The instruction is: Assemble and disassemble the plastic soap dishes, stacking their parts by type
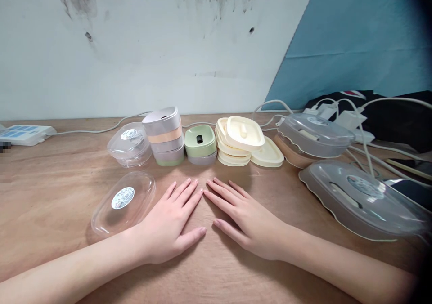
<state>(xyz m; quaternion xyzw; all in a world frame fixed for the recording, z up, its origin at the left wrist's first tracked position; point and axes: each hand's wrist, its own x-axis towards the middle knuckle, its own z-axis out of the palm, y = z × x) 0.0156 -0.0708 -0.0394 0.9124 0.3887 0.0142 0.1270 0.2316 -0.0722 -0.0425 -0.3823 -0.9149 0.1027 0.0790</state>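
Evidently nothing is being handled: the left hand (167,223) and right hand (249,223) lie palm down on the table (205,272), fingers slightly spread, holding nothing. Just beside the left hand is a loose clear lid (123,198); whether they touch is hard to tell. Beyond, coloured pieces (165,137) and cream lids (234,140) stand stacked: grouping looks done, fitting together left.

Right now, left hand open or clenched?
Open: the left hand lies palm-down on the wooden tabletop, outstretched rather than curled.
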